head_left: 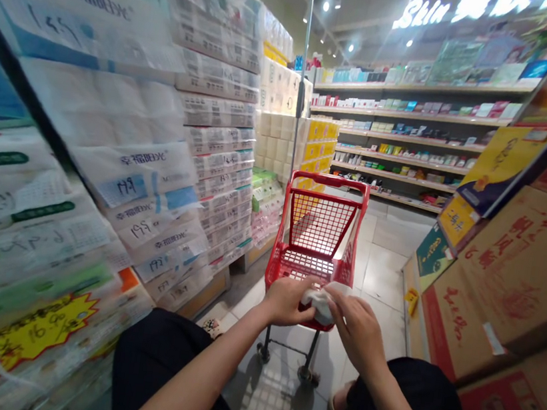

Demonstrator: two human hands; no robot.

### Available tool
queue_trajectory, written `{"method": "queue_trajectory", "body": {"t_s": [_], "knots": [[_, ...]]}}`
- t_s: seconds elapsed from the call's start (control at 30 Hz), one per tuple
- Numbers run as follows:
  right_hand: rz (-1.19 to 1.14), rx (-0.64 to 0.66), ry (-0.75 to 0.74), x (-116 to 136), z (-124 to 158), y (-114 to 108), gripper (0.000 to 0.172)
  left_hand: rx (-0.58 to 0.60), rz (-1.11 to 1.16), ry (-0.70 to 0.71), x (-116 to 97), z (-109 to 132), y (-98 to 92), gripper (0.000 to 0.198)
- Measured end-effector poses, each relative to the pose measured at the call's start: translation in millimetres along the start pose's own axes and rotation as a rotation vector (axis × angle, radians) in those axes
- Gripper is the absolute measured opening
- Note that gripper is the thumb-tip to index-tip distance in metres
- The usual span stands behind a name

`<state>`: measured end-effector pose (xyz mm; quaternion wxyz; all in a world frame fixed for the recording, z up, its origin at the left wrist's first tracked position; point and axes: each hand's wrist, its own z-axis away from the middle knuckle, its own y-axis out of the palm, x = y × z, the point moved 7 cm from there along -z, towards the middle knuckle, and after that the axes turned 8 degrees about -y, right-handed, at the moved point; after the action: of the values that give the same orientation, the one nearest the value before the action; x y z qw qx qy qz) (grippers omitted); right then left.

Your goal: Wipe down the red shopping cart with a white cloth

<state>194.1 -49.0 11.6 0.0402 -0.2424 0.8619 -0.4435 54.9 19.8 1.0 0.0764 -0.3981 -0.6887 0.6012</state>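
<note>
A red shopping cart (321,228) stands in the aisle straight ahead, its basket holding nothing that I can see. Both my hands meet at its near rim. My left hand (287,299) is closed around a crumpled white cloth or tissue (322,301). My right hand (356,330) pinches the same white wad from the right side. The wad rests against the cart's near edge, hiding part of the handle.
Tall stacks of wrapped toilet-paper packs (107,163) wall in the left side. Cardboard boxes (509,290) with red print crowd the right. Shelves of small packaged goods (403,135) line the far end. Pale floor tiles (385,273) run between.
</note>
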Motion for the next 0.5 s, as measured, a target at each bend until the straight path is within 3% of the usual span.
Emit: {"method": "queue_trajectory", "body": {"t_s": [0.1, 0.27, 0.4, 0.5], "knots": [[0.055, -0.013, 0.015, 6, -18, -3, 0.042, -0.054, 0.1, 0.061, -2, 0, 3.3, 0.058], [0.087, 0.086, -0.04, 13, -21, 25, 0.052, -0.155, 0.16, 0.213, -10, 3, 3.2, 0.061], [0.166, 0.07, -0.119, 3, -8, 33, 0.039, -0.125, 0.045, 0.278, -9, 6, -0.9, 0.059], [0.187, 0.075, -0.143, -12, -2, 28, 0.031, -0.162, -0.085, 0.248, 12, 6, -12.6, 0.047]]}}
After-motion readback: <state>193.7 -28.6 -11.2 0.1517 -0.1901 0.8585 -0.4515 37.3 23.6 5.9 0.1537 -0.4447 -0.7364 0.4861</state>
